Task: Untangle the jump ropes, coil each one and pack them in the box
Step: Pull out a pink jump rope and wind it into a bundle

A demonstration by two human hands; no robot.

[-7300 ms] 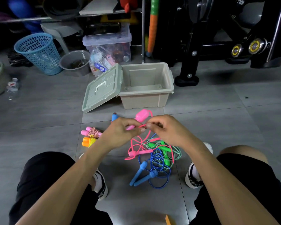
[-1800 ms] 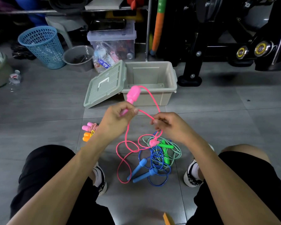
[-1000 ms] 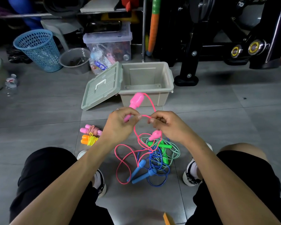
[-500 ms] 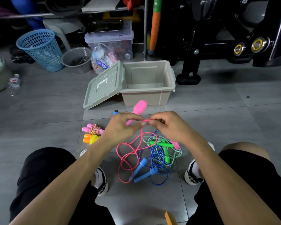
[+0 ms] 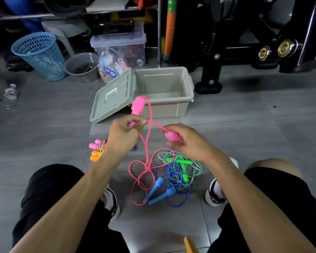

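Two small coiled ropes with pink and orange plastic handles [image 5: 97,149] lie on the grey floor tiles at my left. My left hand [image 5: 123,133] grips one smooth handle of the thin glossy pink jump rope [image 5: 147,161]; my right hand [image 5: 185,141] pinches the other. Beyond, the beige plastic box [image 5: 171,106] sits open, nothing visible inside it.
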